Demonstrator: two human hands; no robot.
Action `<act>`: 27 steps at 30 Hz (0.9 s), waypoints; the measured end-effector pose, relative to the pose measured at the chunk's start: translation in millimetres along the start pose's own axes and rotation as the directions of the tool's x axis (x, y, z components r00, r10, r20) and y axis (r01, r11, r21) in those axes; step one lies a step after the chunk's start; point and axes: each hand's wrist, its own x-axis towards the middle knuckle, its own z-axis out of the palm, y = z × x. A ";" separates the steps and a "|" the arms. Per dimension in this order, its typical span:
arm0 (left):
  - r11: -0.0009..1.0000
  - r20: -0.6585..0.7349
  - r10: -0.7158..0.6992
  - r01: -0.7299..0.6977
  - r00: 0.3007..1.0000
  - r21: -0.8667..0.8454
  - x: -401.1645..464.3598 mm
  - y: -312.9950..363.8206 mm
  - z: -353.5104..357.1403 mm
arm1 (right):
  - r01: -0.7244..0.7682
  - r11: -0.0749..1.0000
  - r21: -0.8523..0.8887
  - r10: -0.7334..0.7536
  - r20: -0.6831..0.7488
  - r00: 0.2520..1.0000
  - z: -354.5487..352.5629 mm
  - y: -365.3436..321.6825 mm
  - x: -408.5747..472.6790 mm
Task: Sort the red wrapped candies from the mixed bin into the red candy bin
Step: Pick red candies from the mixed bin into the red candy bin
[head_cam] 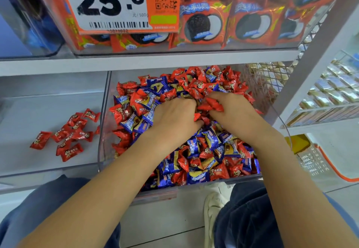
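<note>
**Both hands deep in the candy heap**

Grip first: left hand [175, 114] and right hand [231, 109] curl around small red crinkly-wrapped candies [210, 106] atop the clear plastic mixed bin [103, 131]. Light, slippery wrappers; probably best pinched by their twisted ends. Clear red-candy bin [48, 168] sits just left.

both hands' [174, 115] fingertips buried among candies [194, 150].

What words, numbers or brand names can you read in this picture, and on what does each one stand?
"25.8": price sign.
"元/500g": same sign, small print.
"Alpenliebe": blue candy wrapper in the mixed bin.
Unreadable: barcode digits, QR code, blurred lettering on the cookie packs, print on the red candies.
</note>
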 end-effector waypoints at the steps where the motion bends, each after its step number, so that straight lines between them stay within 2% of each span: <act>1: 1.000 -0.004 0.002 -0.002 1.000 0.001 -0.2 0.4 0.3 | -0.001 0.999 0.045 0.003 -0.041 0.999 -4.4 2.0 -0.9; 3: 0.999 -0.015 -0.001 0.000 1.000 -0.042 -1.0 -0.5 -0.5 | -0.016 0.987 0.162 0.030 -0.086 0.996 -12.1 4.8 -4.1; 6: 0.984 -0.042 -0.019 0.011 0.999 -0.177 -6.5 -5.7 -7.8 | -0.090 0.917 0.388 0.111 -0.031 0.993 -19.7 8.8 -8.6; 9: 0.954 -0.089 -0.035 0.007 0.995 -0.300 -20.5 -19.4 -23.2 | -0.105 0.851 0.515 0.123 -0.001 0.992 -19.4 2.0 -9.2; 12: 0.871 -0.097 -0.075 0.018 0.992 -0.491 -36.7 -42.0 -44.1 | -0.112 0.750 0.652 0.093 0.065 0.994 -13.7 -15.2 -12.8; 15: 0.775 -0.048 -0.089 0.039 0.995 -0.631 -50.8 -69.4 -58.7 | -0.128 0.650 0.749 0.049 0.127 0.991 -8.0 -36.4 -18.9; 17: 0.735 -0.028 -0.079 0.040 0.996 -0.677 -60.9 -85.1 -61.3 | -0.131 0.558 0.819 0.050 0.125 0.991 -6.8 -51.6 -20.1; 19: 0.751 -0.031 -0.068 0.031 0.997 -0.660 -71.7 -94.7 -59.4 | -0.126 0.493 0.861 0.058 0.112 0.992 -6.6 -66.9 -18.8; 20: 0.762 -0.050 -0.064 0.017 0.997 -0.648 -76.6 -97.5 -57.7 | -0.111 0.505 0.856 0.050 0.099 0.994 -5.9 -74.8 -17.2; 24: 0.791 -0.163 -0.042 -0.067 0.986 -0.608 -87.8 -106.6 -61.6 | -0.029 0.672 0.740 -0.019 0.057 0.998 5.2 -106.2 -8.2; 27: 0.787 -0.123 -0.097 0.001 0.988 -0.617 -90.7 -134.0 -77.5 | 0.005 0.693 0.721 -0.086 0.076 0.993 18.1 -130.0 -5.0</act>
